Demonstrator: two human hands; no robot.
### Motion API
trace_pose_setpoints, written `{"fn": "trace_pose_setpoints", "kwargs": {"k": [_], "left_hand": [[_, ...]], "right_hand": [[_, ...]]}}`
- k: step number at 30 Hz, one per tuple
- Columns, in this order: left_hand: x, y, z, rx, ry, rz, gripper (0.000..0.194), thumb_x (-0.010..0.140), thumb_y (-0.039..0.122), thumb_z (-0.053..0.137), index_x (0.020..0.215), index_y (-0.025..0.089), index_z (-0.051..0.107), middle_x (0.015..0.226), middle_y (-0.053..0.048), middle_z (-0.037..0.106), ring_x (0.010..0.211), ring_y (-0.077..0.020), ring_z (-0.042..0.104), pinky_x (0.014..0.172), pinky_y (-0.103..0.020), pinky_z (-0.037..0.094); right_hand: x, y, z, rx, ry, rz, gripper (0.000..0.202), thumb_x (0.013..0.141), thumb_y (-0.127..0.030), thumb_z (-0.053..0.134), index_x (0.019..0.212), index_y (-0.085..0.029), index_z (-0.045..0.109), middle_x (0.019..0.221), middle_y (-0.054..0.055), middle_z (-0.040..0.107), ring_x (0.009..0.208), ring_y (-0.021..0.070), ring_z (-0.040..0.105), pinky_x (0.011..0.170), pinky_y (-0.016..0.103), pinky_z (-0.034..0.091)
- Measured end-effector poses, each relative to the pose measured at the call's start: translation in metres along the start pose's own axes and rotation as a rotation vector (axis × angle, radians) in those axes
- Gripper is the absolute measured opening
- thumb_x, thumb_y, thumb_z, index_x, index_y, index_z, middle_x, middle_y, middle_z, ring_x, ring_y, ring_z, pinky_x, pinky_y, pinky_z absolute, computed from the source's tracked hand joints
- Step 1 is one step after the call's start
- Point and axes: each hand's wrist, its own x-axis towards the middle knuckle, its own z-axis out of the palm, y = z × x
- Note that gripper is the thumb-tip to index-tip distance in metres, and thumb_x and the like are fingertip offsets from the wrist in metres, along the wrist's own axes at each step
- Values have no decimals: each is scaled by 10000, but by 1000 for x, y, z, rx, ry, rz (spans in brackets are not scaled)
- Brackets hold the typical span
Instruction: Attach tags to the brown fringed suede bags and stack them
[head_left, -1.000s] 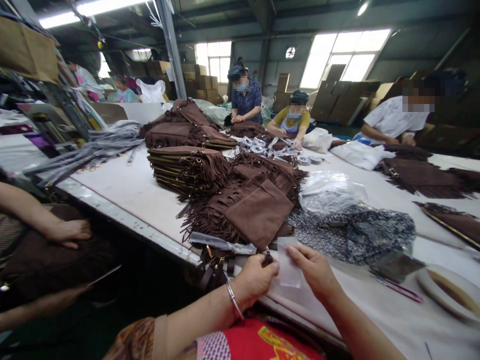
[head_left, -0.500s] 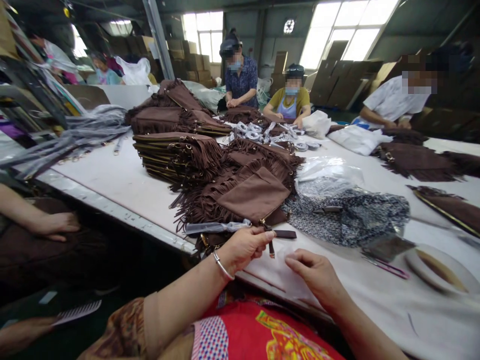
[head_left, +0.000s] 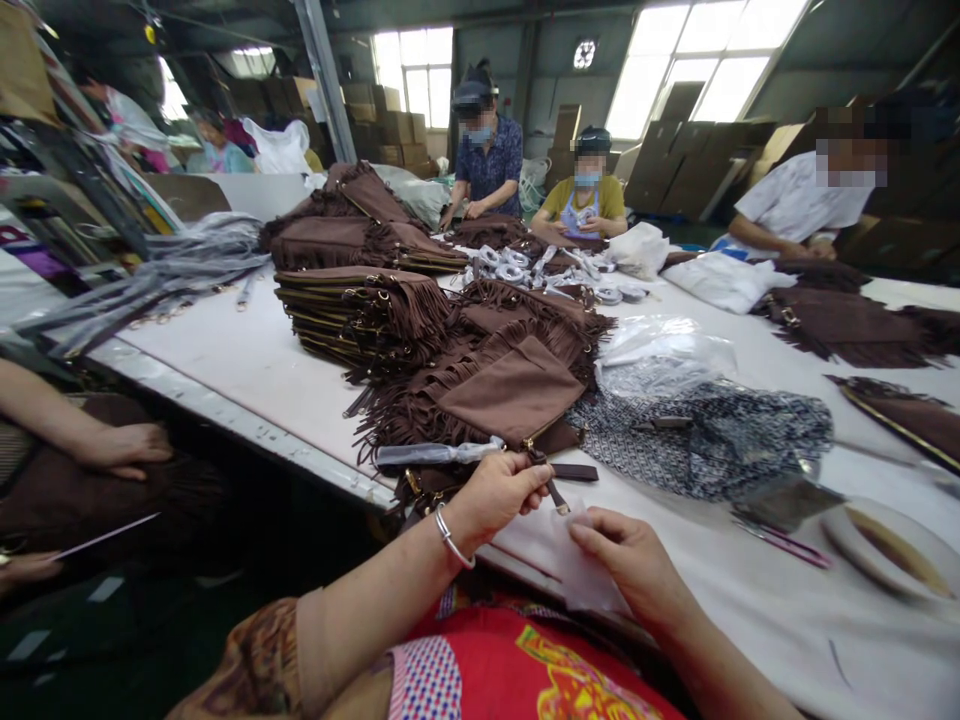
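Observation:
My left hand [head_left: 504, 492], wearing a silver bangle at the wrist, pinches a narrow brown strap [head_left: 556, 494] whose metal end points toward my other hand. Just to the right, my right hand [head_left: 626, 555] grips a thin translucent white sheet [head_left: 581, 570] between thumb and fingers. The strap's metal end is close to the sheet's top edge; whether they touch, I cannot tell. Right behind my hands lies a brown fringed bag [head_left: 517, 390] with a gold zip. A plastic-wrapped strap [head_left: 439, 453] lies beside it on the left.
A stack of brown bags [head_left: 352, 315] stands at the left. Right of me are a speckled cloth [head_left: 720, 430], pink-handled tweezers [head_left: 795, 548] and a roll of tape [head_left: 844, 540]. Co-workers sit or stand across the white table [head_left: 225, 350]; another person's hand [head_left: 124, 450] is at far left.
The strap's end has swung right toward the sheet, and more of the sheet hangs below my right hand. At far left, a neighbour's white comb has turned edge-on.

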Motion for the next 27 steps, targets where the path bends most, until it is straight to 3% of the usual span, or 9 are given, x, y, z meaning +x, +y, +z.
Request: {"fn": "trace_pose_setpoints", "kwargs": {"k": [10, 22, 27], "left_hand": [[0, 0, 3, 45, 58, -47, 357, 718, 477, 662, 663, 135, 573, 579, 13, 538, 442, -53, 402, 428, -212, 265], [1, -5, 8, 55, 123, -44, 281, 773, 374, 606, 609, 151, 557, 485, 35, 471, 398, -55, 358, 424, -224, 230], [1, -7, 8, 74, 125, -51, 303, 767, 403, 617, 606, 153, 559, 471, 40, 456, 407, -58, 350, 434, -225, 233]], "right_hand": [[-1, -4, 2, -75, -53, -93, 274, 749, -443, 662, 707, -175, 700, 686, 12, 608, 688, 175, 500, 626, 269, 377], [-3, 7, -2, -22, -76, -50, 283, 750, -449, 685, 755, -167, 719, 691, 0, 621, 655, 151, 487, 578, 248, 348], [-3, 6, -1, 22, -71, -19, 285, 740, -447, 703, 758, -162, 717, 688, 0, 614, 649, 142, 470, 577, 246, 336]]}}
